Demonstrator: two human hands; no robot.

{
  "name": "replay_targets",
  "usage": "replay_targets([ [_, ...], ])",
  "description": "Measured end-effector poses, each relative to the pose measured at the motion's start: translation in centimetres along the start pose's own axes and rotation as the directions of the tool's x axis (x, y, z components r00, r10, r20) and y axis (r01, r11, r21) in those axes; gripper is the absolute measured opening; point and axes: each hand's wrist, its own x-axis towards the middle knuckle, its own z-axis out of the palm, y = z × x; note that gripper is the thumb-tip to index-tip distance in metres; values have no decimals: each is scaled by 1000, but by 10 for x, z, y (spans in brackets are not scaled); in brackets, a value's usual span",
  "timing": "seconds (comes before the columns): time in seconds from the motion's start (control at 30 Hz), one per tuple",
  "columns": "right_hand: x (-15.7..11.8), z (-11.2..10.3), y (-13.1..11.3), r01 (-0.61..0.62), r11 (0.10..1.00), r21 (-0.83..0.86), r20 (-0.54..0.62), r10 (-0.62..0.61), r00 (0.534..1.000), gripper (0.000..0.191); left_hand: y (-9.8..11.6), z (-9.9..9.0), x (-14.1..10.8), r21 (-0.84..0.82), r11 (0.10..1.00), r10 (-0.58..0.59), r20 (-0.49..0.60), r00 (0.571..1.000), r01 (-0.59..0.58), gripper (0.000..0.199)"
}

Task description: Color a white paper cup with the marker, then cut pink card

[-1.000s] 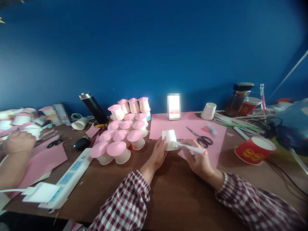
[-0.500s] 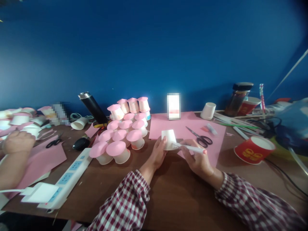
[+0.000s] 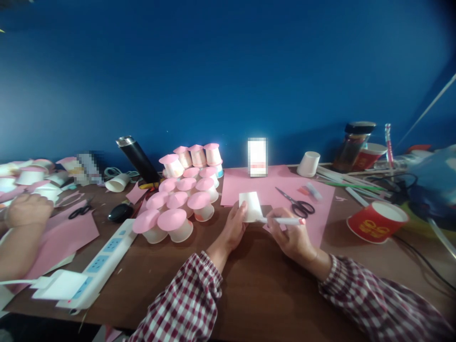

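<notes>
My left hand [image 3: 233, 228] grips a small white paper cup [image 3: 250, 206] by its left side, over the brown table. My right hand [image 3: 290, 237] is closed around a white marker [image 3: 285, 221] with a red end; its tip points left at the cup's lower right edge. Several cups with pink cone tops [image 3: 176, 221] stand in rows left of my hands. Behind the cup lies pink paper [image 3: 238, 185], with black scissors [image 3: 299, 204] on it to the right.
At the left are a power strip [image 3: 103, 266], a black flask [image 3: 137, 159] and another person's hand [image 3: 28, 211]. To the right are a red paper cup [image 3: 375, 222], an upturned white cup [image 3: 308, 164] and a dark jar [image 3: 352, 147]. A lit screen [image 3: 257, 156] stands behind.
The marker has tilted closer to level, and its tip has moved slightly down along the cup's right edge. My left hand and the cup have hardly moved.
</notes>
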Motion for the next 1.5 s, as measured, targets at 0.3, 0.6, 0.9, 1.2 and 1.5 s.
replay_targets([
  [0.3, -2, 2, 2, -37, 996, 86, -84, 44, 995, 8, 0, 0, 1, -20, 1000, -20, -15, 1000, 19, 26],
  [0.6, -1, 2, 1, -40, 995, 94, -110, 50, 993, 12, -3, -3, 3, -13, 998, -56, -31, 998, 55, 24],
  [0.9, 1, 1, -2, 0, 1000, 31, -120, 3, 993, 12, 0, 0, 1, -15, 1000, -25, 16, 1000, 25, 26],
  [1.2, 0, 3, 1, 7, 999, 32, -105, -4, 995, 12, 0, 1, 0, -31, 999, -21, 25, 999, 22, 22],
  [1.5, 0, 3, 1, 6, 1000, 29, -120, -3, 993, 11, 0, -1, 1, 3, 1000, -17, 18, 1000, 17, 24],
])
